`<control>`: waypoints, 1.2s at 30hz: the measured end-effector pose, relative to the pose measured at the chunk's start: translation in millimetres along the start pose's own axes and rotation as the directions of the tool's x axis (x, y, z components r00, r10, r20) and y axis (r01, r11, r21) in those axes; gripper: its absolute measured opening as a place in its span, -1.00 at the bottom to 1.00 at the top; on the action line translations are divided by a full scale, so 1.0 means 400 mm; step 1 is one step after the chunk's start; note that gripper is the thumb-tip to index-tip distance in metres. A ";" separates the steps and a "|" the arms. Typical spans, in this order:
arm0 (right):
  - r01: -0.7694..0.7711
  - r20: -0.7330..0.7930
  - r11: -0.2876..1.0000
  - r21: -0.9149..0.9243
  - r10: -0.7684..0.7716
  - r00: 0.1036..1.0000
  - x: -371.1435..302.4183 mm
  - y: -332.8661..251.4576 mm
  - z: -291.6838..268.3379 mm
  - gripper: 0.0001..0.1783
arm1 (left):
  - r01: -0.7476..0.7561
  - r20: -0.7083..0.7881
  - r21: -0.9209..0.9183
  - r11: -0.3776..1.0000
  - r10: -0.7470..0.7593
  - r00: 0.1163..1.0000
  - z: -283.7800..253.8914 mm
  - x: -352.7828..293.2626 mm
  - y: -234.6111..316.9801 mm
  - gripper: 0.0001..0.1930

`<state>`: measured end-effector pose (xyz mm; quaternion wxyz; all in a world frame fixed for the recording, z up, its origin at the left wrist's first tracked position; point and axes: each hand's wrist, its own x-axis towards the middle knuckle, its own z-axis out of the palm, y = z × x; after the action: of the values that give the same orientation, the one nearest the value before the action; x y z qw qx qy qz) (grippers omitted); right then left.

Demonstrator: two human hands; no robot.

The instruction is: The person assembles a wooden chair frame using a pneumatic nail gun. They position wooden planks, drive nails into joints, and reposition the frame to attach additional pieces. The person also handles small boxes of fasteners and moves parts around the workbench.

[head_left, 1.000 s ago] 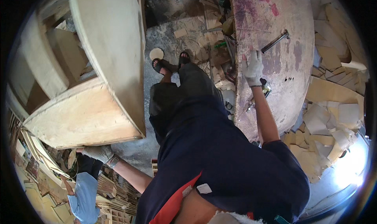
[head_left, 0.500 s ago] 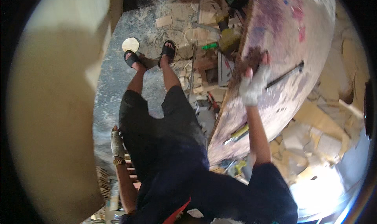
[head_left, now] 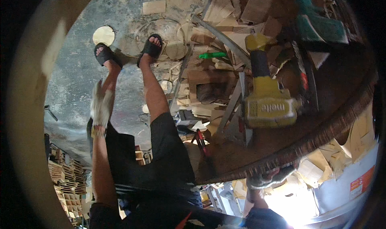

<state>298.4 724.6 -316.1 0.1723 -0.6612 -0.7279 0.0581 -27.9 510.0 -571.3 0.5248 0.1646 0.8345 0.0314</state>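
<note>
My left hand (head_left: 101, 107), in a pale knit glove with a watch at its wrist, hangs above my left knee. Its fingers stretch out slightly blurred, with nothing seen in them. At the lower right, my right hand (head_left: 270, 180), also gloved, is beyond the frayed edge of a dark brown surface (head_left: 277, 142). That edge hides part of it, so its fingers and anything they hold cannot be made out. On the brown side of the edge lies a yellow and black nail gun (head_left: 270, 106), near a metal square (head_left: 242, 108) and red-handled pliers (head_left: 202, 142).
A green power tool (head_left: 319, 26) is at the upper right. Wood offcuts (head_left: 217, 40) and a green-handled tool (head_left: 213, 55) lie beyond my feet. A pale round disc (head_left: 103, 35) is by my left sandal. A tall pale panel (head_left: 28, 108) stands at the left.
My view has shifted, bringing the nail gun closer. The light, purple-stained surface has left view. My right hand has moved from above it to behind the frayed edge; my left hand has swung forward.
</note>
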 end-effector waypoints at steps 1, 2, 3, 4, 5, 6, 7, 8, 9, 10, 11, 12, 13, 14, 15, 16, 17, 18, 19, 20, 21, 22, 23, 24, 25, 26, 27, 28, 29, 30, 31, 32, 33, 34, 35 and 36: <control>-0.010 0.009 1.000 -0.003 0.010 1.000 -0.016 -0.008 0.024 -0.11 | -0.027 0.100 -0.165 0.986 0.044 0.994 0.053 0.062 0.054 -0.33; -0.021 0.028 1.000 0.000 0.021 0.999 -0.051 -0.021 0.060 -0.12 | -0.178 0.148 -0.204 0.963 0.210 0.966 0.107 0.135 0.117 -0.36; -0.050 0.068 0.999 0.004 0.049 0.996 -0.088 -0.029 0.103 -0.13 | -0.177 0.158 -0.072 0.982 0.187 0.970 0.171 0.192 0.186 -0.36; -0.084 0.122 0.996 0.005 0.083 0.989 -0.131 -0.032 0.156 -0.14 | -0.307 0.134 -0.165 0.937 0.330 0.935 0.232 0.233 0.256 -0.36; -0.128 0.195 0.992 0.011 0.123 0.973 -0.191 -0.035 0.230 -0.15 | -0.428 0.145 -0.184 0.885 0.455 0.878 0.284 0.278 0.326 -0.37; -0.175 0.261 0.985 0.006 0.167 0.951 -0.253 -0.035 0.303 -0.16 | -0.431 0.173 -0.203 0.879 0.465 0.868 0.341 0.318 0.400 -0.36; -0.218 0.330 0.976 -0.006 0.208 0.921 -0.320 -0.029 0.389 -0.17 | -0.517 0.126 -0.231 0.824 0.553 0.824 0.390 0.356 0.470 -0.35; -0.262 0.397 0.965 -0.027 0.251 0.883 -0.387 -0.021 0.487 -0.18 | -0.512 0.166 -0.244 0.824 0.555 0.815 0.440 0.386 0.537 -0.34; -0.294 0.453 0.954 -0.052 0.285 0.845 -0.453 -0.009 0.586 -0.19 | -0.540 0.167 -0.262 0.800 0.589 0.791 0.487 0.420 0.603 -0.32; -0.305 0.494 0.949 -0.084 0.305 0.814 -0.516 0.005 0.678 -0.20 | -0.591 0.190 -0.289 0.753 0.650 0.736 0.532 0.454 0.663 -0.32; -0.306 0.527 0.944 -0.121 0.323 0.786 -0.572 0.027 0.766 -0.21 | -0.649 0.186 -0.316 0.692 0.716 0.673 0.579 0.485 0.718 -0.32; -0.306 0.554 0.939 -0.156 0.340 0.760 -0.623 0.046 0.857 -0.22 | -0.678 0.225 -0.250 0.691 0.723 0.653 0.632 0.506 0.775 -0.33; -0.292 0.578 0.939 -0.179 0.341 0.742 -0.667 0.065 0.943 -0.23 | -0.700 0.270 -0.171 0.693 0.716 0.644 0.682 0.522 0.820 -0.34; -0.279 0.593 0.938 -0.206 0.346 0.727 -0.704 0.088 1.017 -0.24 | -0.699 0.287 -0.168 0.695 0.713 0.640 0.728 0.534 0.851 -0.36; -0.260 0.605 0.937 -0.231 0.348 0.716 -0.734 0.109 1.087 -0.25 | -0.697 0.308 -0.158 0.700 0.705 0.639 0.770 0.538 0.875 -0.37; -0.241 0.612 0.938 -0.249 0.345 0.712 -0.759 0.131 1.150 -0.26 | -0.682 0.344 -0.167 0.712 0.691 0.636 0.802 0.536 0.886 -0.38; -0.224 0.620 0.937 -0.267 0.345 0.705 -0.779 0.151 1.205 -0.27 | -0.699 0.355 -0.153 0.699 0.699 0.621 0.822 0.531 0.888 -0.40; -0.205 0.623 0.937 -0.283 0.342 0.703 -0.796 0.166 1.257 -0.28 | -0.704 0.376 -0.158 0.692 0.702 0.605 0.832 0.521 0.891 -0.43; -0.189 0.627 0.936 -0.296 0.339 0.701 -0.811 0.180 1.302 -0.29 | -0.736 0.379 -0.144 0.661 0.724 0.576 0.833 0.507 0.897 -0.45; -0.172 0.629 0.935 -0.310 0.337 0.700 -0.823 0.196 1.345 -0.30 | -0.766 0.380 -0.131 0.629 0.746 0.547 0.824 0.491 0.905 -0.47; -0.157 0.631 0.935 -0.319 0.333 0.701 -0.836 0.208 1.385 -0.31 | -0.791 0.364 -0.188 0.582 0.790 0.494 0.809 0.466 0.916 -0.47; -0.145 0.631 0.934 -0.327 0.331 0.702 -0.850 0.219 1.422 -0.32 | -0.813 0.345 -0.240 0.530 0.829 0.439 0.789 0.435 0.928 -0.46; -0.135 0.633 0.932 -0.337 0.330 0.701 -0.866 0.229 1.455 -0.32 | -0.834 0.328 -0.284 0.472 0.866 0.378 0.759 0.406 0.936 -0.44; -0.126 0.633 0.929 -0.347 0.331 0.700 -0.881 0.239 1.484 -0.33 | -0.806 0.311 -0.289 0.517 0.847 0.432 0.723 0.388 0.944 -0.47; -0.117 0.634 0.928 -0.353 0.329 0.699 -0.890 0.248 1.510 -0.34 | -0.782 0.295 -0.286 0.553 0.828 0.478 0.683 0.376 0.959 -0.49; -0.111 0.634 0.926 -0.361 0.331 0.699 -0.896 0.252 1.533 -0.35 | -0.768 0.272 -0.273 0.579 0.812 0.516 0.639 0.369 0.979 -0.51; -0.104 0.633 0.922 -0.372 0.334 0.698 -0.891 0.256 1.556 -0.35 | -0.758 0.271 -0.293 0.583 0.811 0.519 0.587 0.375 0.986 -0.58; -0.099 0.630 0.920 -0.378 0.334 0.700 -0.883 0.254 1.575 -0.36 | -0.760 0.262 -0.301 0.576 0.816 0.515 0.524 0.393 0.979 -0.63; -0.094 0.630 0.918 -0.385 0.336 0.701 -0.871 0.252 1.590 -0.37 | -0.762 0.251 -0.309 0.569 0.821 0.512 0.458 0.407 0.980 -0.66; -0.090 0.627 0.917 -0.389 0.335 0.703 -0.857 0.248 1.605 -0.37 | -0.720 0.303 -0.293 0.630 0.775 0.555 0.392 0.412 0.984 -0.64; -0.091 0.627 0.914 -0.396 0.341 0.700 -0.845 0.243 1.616 -0.38 | -0.672 0.359 -0.271 0.689 0.720 0.594 0.331 0.406 0.983 -0.62; -0.091 0.630 0.912 -0.401 0.346 0.695 -0.839 0.242 1.626 -0.39 | -0.649 0.355 -0.247 0.720 0.690 0.631 0.279 0.389 0.987 -0.61; -0.087 0.632 0.911 -0.403 0.346 0.693 -0.839 0.242 1.639 -0.39 | -0.625 0.345 -0.223 0.748 0.661 0.667 0.229 0.375 0.992 -0.61; -0.089 0.636 0.909 -0.407 0.352 0.687 -0.845 0.245 1.653 -0.40 | -0.599 0.335 -0.199 0.776 0.628 0.702 0.186 0.361 0.994 -0.61; -0.082 0.638 0.908 -0.410 0.350 0.686 -0.855 0.248 1.671 -0.40 | -0.567 0.328 -0.176 0.805 0.591 0.737 0.147 0.346 0.989 -0.60; -0.074 0.690 0.930 -0.360 0.319 0.649 -0.865 0.252 1.689 -0.41 | -0.537 0.314 -0.149 0.830 0.555 0.770 0.107 0.324 0.984 -0.59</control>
<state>195.1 493.4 -1038.9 -0.2464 -0.6745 -0.6576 0.2279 53.9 916.4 -614.0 0.6347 0.3892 0.6445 0.1742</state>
